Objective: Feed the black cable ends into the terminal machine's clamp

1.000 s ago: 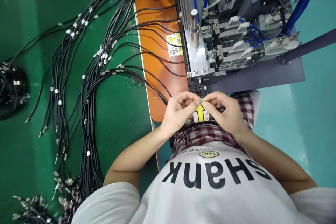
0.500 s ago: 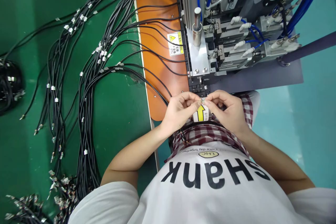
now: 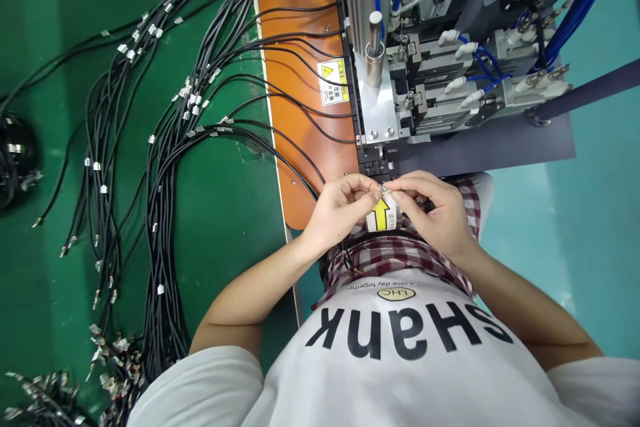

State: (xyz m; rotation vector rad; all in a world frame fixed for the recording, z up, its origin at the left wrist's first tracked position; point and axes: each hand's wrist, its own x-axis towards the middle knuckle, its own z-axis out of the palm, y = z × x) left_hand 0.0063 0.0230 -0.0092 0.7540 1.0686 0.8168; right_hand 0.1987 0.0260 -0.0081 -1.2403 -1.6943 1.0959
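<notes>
Thin wires (image 3: 385,191) at a machine (image 3: 380,107)

They lie between the fingertips, just beside an arrow label (image 3: 381,217). The left hand (image 3: 344,208) and right hand (image 3: 435,211) each pinch them. Black cables (image 3: 159,253) cross an orange plate (image 3: 300,203).

Fingers (image 3: 369,199) on thin wires (image 3: 385,191) near machine (image 3: 379,110)

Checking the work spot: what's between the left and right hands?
Head view: between the left hand and the right hand are thin strands, too fine to identify; a yellow-arrow label also shows in the gap.
</notes>
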